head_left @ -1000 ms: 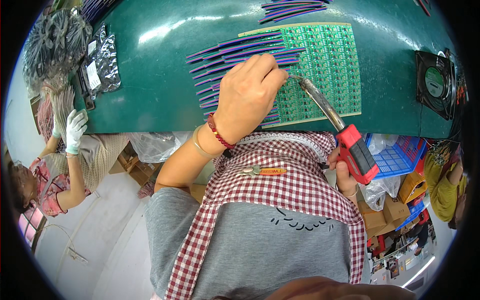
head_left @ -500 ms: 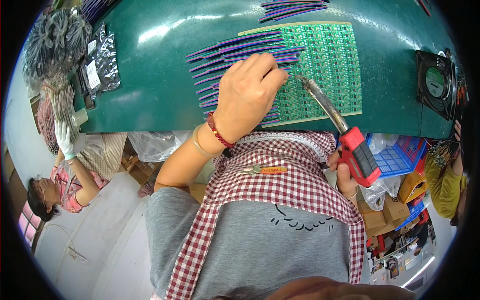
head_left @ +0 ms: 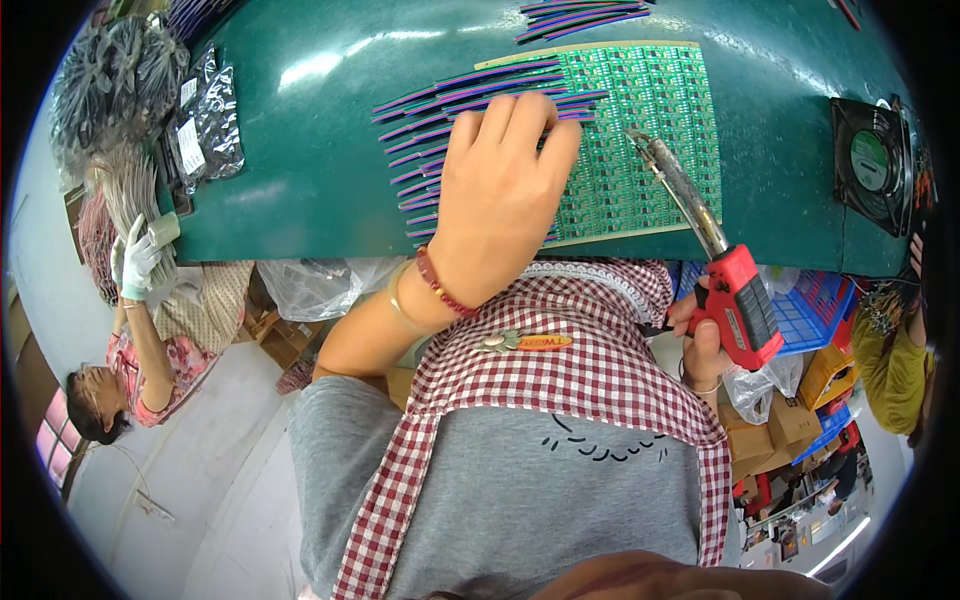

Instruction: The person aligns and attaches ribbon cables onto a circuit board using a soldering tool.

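Note:
A panel of small green circuit boards (head_left: pixel 650 130) lies on the bench, its left part crossed by rows of dark ribbon wires (head_left: pixel 430 105) with pink and blue stripes. Over these wires is my left hand (head_left: pixel 505 190), its fingers bent and closed on a ribbon wire near the upper rows; the fingertips are partly hidden. My right hand (head_left: pixel 705 340) grips the red and black handle of a soldering gun (head_left: pixel 740 305). The gun's metal barrel points up and left, with its tip above the boards, right of my left hand and apart from it.
More ribbon wires (head_left: pixel 580 18) lie beyond the panel. A black fan (head_left: pixel 870 165) stands at the right of the green bench (head_left: pixel 300 150). Bagged cables (head_left: pixel 125 80) are at the far left, where a person's gloved hands (head_left: pixel 135 260) handle wires. Blue crates (head_left: pixel 805 310) stand below the bench's right edge.
My left hand has shifted slightly up over the wires. The soldering gun, in my right hand, has drawn back to the right, its tip farther from my left fingers.

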`<action>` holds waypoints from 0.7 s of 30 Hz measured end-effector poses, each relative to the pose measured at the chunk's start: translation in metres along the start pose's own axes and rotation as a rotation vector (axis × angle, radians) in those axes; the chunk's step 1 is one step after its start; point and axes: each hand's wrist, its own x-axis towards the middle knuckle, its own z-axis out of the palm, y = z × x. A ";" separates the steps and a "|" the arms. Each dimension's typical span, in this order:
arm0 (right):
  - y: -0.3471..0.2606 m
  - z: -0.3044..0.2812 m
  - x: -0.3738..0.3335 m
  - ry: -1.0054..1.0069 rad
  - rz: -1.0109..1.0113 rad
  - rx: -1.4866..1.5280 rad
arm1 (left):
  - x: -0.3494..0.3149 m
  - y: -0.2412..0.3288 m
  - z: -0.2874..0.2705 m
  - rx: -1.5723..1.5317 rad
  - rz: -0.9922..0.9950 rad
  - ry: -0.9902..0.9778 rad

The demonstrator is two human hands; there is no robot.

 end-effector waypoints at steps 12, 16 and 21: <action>-0.003 -0.002 -0.002 0.000 0.042 0.071 | 0.001 -0.002 0.009 -0.245 -0.011 0.093; 0.005 -0.005 -0.004 -0.025 0.057 0.071 | 0.001 -0.012 0.016 -0.246 0.027 0.084; 0.008 -0.001 -0.006 -0.001 0.052 0.111 | 0.002 -0.012 0.014 -0.271 0.070 0.101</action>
